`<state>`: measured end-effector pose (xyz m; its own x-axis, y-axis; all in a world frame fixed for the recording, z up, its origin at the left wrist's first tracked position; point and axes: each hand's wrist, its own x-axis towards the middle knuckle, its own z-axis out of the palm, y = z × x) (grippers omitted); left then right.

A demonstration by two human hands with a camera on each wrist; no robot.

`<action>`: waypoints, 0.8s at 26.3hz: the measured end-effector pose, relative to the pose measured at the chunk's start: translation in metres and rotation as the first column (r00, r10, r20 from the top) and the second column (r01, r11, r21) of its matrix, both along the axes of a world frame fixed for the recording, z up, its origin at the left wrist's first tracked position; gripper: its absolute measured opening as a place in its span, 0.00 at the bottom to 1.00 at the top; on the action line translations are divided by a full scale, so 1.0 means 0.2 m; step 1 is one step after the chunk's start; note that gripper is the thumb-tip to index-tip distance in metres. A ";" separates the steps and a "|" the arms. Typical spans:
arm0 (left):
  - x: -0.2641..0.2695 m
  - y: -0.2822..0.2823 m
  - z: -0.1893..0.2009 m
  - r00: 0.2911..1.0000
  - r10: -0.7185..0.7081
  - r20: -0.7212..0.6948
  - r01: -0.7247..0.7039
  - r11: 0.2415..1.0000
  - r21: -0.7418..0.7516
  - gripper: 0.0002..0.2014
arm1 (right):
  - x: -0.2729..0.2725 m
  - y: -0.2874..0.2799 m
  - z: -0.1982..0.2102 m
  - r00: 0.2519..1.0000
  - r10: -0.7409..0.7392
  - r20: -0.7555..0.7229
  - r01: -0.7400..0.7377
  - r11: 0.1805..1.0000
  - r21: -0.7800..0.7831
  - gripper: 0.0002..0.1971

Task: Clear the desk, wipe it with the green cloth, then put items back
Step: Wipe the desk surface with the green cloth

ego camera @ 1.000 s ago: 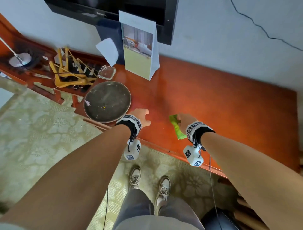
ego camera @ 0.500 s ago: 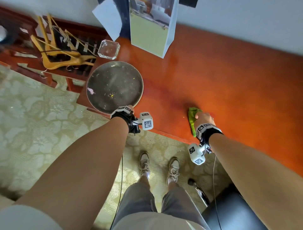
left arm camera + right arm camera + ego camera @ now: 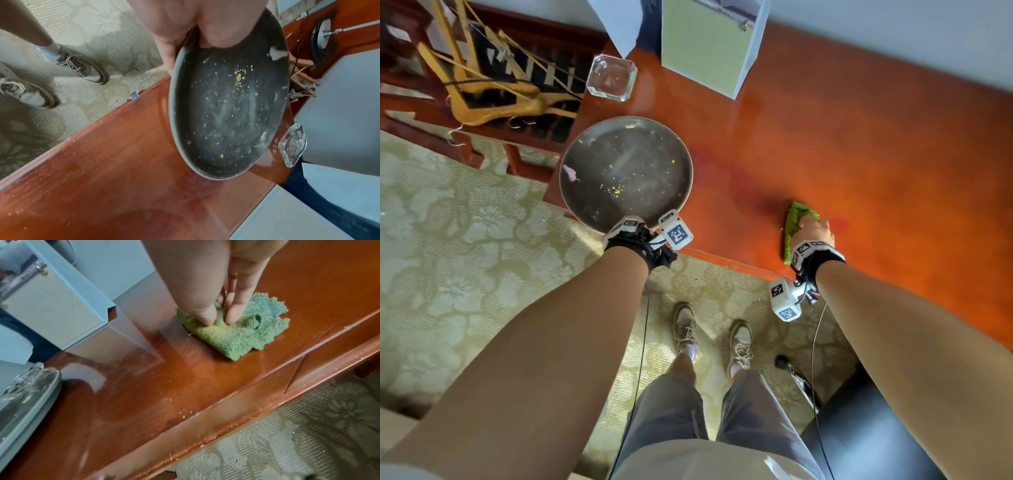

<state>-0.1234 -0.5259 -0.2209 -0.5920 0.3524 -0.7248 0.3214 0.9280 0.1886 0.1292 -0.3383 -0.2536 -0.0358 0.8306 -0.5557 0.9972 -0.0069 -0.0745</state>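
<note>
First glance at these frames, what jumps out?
The green cloth stands out against the glossy red-brown desk, pressed down near the front edge by the right hand. At the desk's left end, the left hand grips the rim of a dark round plate speckled with crumbs. A clear glass ashtray sits behind it.

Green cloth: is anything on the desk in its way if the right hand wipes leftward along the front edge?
The stretch of desk just left of the green cloth is bare. Further left the dark plate, gripped at its near rim by the left hand, blocks that end. The glass ashtray and standing card sit further back.
</note>
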 end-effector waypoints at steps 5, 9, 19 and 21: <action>0.01 -0.22 -0.15 0.959 0.282 0.007 -0.282 0.959 -0.015 0.29 | 0.01 -0.06 -0.01 0.999 0.036 -0.022 -0.036 0.999 -0.014 0.24; 0.13 -0.49 -0.18 0.827 0.543 -0.146 -0.512 0.834 0.205 0.21 | 0.03 -0.09 -0.01 0.992 0.116 -0.054 -0.116 0.993 -0.004 0.26; 0.48 -0.89 -0.35 0.719 0.688 0.099 -0.605 0.550 0.575 0.18 | 0.17 -0.07 -0.08 0.953 0.217 -0.213 -0.215 0.976 0.036 0.27; 0.52 -0.89 -0.37 0.813 0.572 0.110 -0.514 0.614 0.599 0.16 | 0.17 -0.07 -0.09 0.959 0.180 -0.220 -0.179 0.984 0.022 0.28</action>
